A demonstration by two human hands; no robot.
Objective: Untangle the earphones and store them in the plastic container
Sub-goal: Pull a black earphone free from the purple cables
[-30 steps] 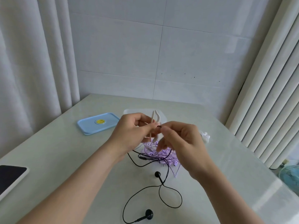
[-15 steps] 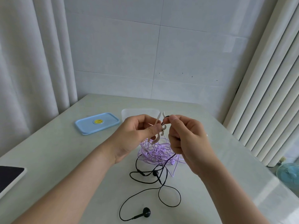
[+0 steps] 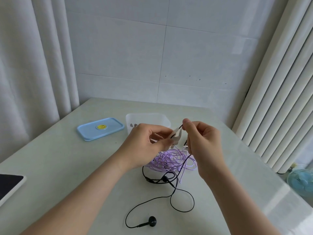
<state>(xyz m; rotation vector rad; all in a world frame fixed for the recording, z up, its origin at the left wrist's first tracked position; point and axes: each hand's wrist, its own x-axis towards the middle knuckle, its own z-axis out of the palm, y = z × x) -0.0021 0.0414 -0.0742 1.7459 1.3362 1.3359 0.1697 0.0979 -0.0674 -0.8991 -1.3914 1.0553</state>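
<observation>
The earphones are three tangled sets, partly lifted above the pale table (image 3: 71, 167) and in front of the plastic container (image 3: 147, 118). The white earphones (image 3: 177, 137) are pinched between the thumb and curled fingers of the left hand (image 3: 144, 148). Just beside it, the right hand (image 3: 205, 146) pinches a loop of the black earphones (image 3: 153, 223) between thumb and forefinger, its other fingers curled in. From there the black cable drops down to the table. One black bud (image 3: 165, 178) lies at the near edge of the purple earphones (image 3: 171, 159), which sit in a loose heap on the table under both hands. The other black bud lies nearest the camera, at the end of a wide curl of cable. The container is clear and open-topped, standing upright behind the hands. A dark mark shows on its wall but cannot be read, and the hands hide most of its inside. To its left, apart from it, the blue lid (image 3: 100, 131) lies flat, with a round yellow sticker (image 3: 101, 127) too small to read. A dark-screened tablet (image 3: 10, 184) lies at the table's left edge, and a blue fan (image 3: 301, 182) stands beyond the right edge.
</observation>
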